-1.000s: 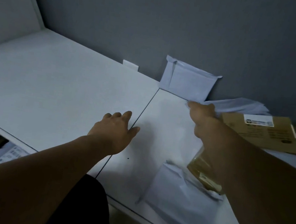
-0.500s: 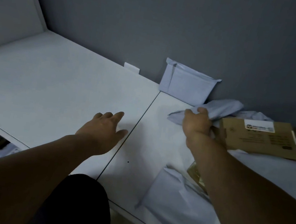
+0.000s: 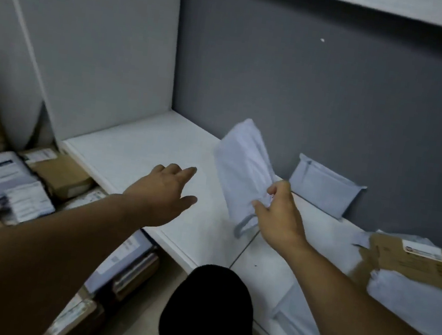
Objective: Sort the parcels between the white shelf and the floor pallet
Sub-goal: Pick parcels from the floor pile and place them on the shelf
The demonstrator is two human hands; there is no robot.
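A: Mailer?
B: Held up above shelf; right hand pinches its lower corner. Left hand spread, empty.
A: Handling?
B: Likely light, floppy, slick. Grip the edge firmly.

Dim, flat, bluish light with soft shadows; wide-angle bending at the edges, motion blur at right.

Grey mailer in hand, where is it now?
Head view, centre: grey mailer held by the right hand above the white shelf, between the left hand and the folded mailer at the wall.
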